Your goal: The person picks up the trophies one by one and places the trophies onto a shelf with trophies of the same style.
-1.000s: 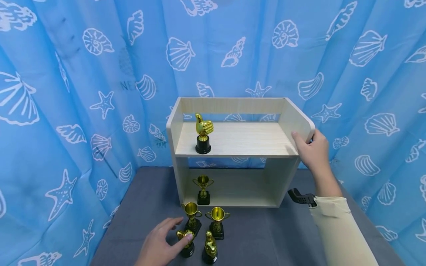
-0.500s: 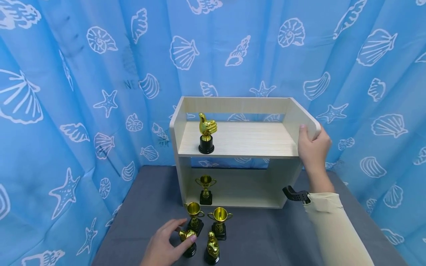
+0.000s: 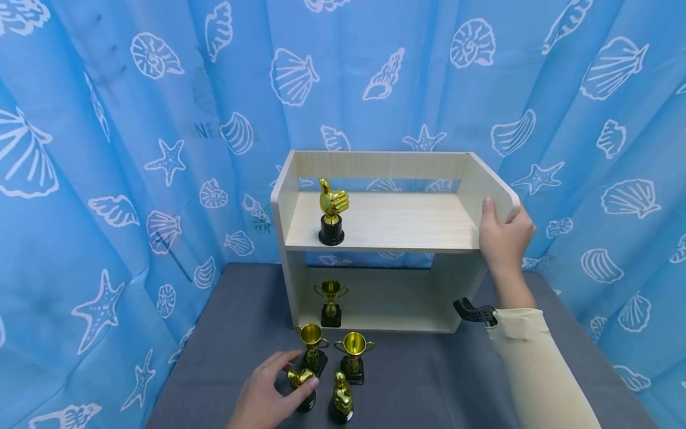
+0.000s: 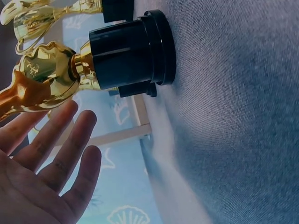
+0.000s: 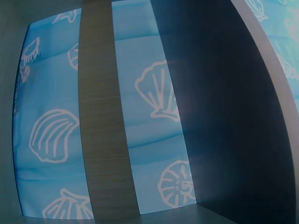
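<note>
Along the right side panel of a pale wooden two-tier shelf (image 3: 375, 244), my right hand (image 3: 506, 238) grips the edge, thumb on the inner face. Low in the head view, my left hand (image 3: 270, 387) has thumb and fingers around the gold top of a thumbs-up trophy (image 3: 302, 381). Its black round base (image 4: 131, 51) is close to the cloth in the left wrist view, where the fingers (image 4: 70, 149) lie beside the gold part and the thumb is hidden. Another thumbs-up trophy (image 3: 342, 398) stands just right of it. Two gold cup trophies, one left (image 3: 312, 345) and one right (image 3: 354, 356), stand behind.
On the upper tier, at the left, stands a thumbs-up trophy (image 3: 331, 211). Below it, a cup trophy (image 3: 331, 302) stands on the lower tier. The table has a grey cloth (image 3: 225, 333). A blue shell-patterned curtain (image 3: 177, 119) hangs behind the shelf.
The camera view has shifted slightly. My right hand has turned a little on the side panel since a second ago. My left hand stays at the same trophy.
</note>
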